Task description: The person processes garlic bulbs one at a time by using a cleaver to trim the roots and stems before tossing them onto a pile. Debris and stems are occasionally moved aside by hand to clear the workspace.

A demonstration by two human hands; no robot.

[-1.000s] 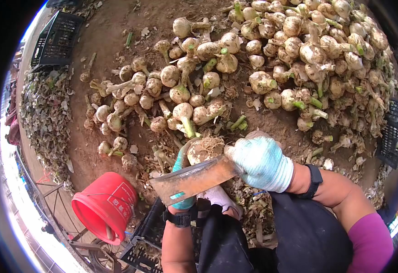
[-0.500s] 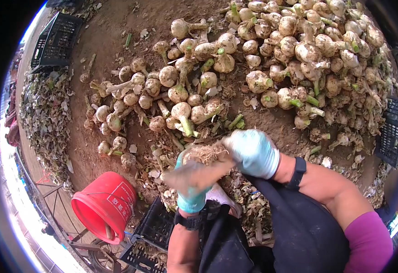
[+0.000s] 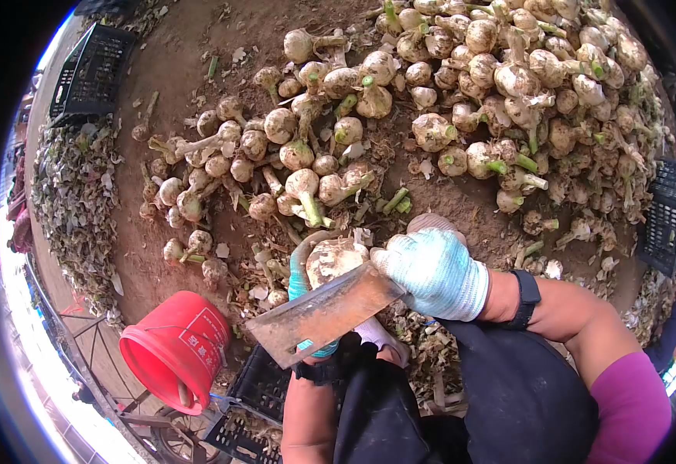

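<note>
My left hand (image 3: pixel 300 280), in a teal glove, grips a large garlic bulb (image 3: pixel 333 258) from below. Its cut root end faces me and looks bare. My right hand (image 3: pixel 435 272), in a pale blue knit glove, is closed on the handle of a rusty cleaver (image 3: pixel 324 312). The broad blade lies across the front of the bulb and covers most of my left hand. A black watch sits on each wrist.
A big heap of garlic bulbs with green stems (image 3: pixel 500 85) covers the dirt ahead and to the right. A red bucket (image 3: pixel 175 348) stands at lower left beside a black crate (image 3: pixel 253 406). More black crates sit far left (image 3: pixel 90 69) and right (image 3: pixel 667 216). Trimmings litter the ground.
The cleaver swept across the bulb's root end, blurred half a second ago, and is back flat in front. The fibrous roots seen on the bulb before are gone.
</note>
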